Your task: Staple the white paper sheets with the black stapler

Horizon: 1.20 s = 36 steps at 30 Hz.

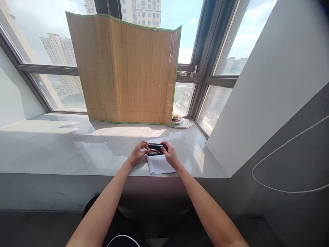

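My left hand (139, 152) and my right hand (169, 155) hold a black stapler (155, 146) between them, above the sill. Bare metal shows between its two black parts. The fingers of my left hand pinch its left end. My right hand wraps its right end, with the thumb on the near side. Under the stapler lie white paper sheets (160, 165), partly hidden by the stapler and my hands.
A tiled window sill (59, 154) carries the paper. A bamboo mat (128, 72) with green edging stands upright against the window. Stacked plates (183, 123) sit at its right. A beaded cord (269, 187) hangs at the right, by a slanted wall (246, 103).
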Each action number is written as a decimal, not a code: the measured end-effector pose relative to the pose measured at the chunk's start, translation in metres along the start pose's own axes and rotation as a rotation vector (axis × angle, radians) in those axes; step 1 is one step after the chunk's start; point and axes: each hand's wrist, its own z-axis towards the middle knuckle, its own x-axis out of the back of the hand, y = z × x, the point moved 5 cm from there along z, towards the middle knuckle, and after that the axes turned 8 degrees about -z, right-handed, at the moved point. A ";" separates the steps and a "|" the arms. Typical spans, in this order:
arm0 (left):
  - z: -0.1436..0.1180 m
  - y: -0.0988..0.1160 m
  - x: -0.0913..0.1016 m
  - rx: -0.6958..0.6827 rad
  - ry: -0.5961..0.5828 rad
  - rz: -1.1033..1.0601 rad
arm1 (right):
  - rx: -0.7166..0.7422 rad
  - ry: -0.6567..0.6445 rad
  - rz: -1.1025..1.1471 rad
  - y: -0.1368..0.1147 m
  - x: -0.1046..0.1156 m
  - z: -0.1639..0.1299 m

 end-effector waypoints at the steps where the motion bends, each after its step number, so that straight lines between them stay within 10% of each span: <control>1: 0.000 0.000 0.000 0.005 0.009 0.046 | -0.013 0.012 -0.027 0.000 -0.003 0.000; 10: 0.000 -0.012 0.025 0.252 0.327 0.306 | -0.096 -0.083 -0.175 0.010 -0.016 -0.019; 22: 0.003 -0.018 0.016 0.206 0.218 0.303 | -0.197 -0.104 -0.279 0.034 0.092 -0.055; 29: 0.000 -0.019 0.020 0.176 0.194 0.318 | -0.223 -0.020 -0.367 0.059 0.110 0.018; 36: -0.001 -0.014 0.013 0.179 0.185 0.360 | -0.475 -0.329 -1.038 0.119 0.055 0.067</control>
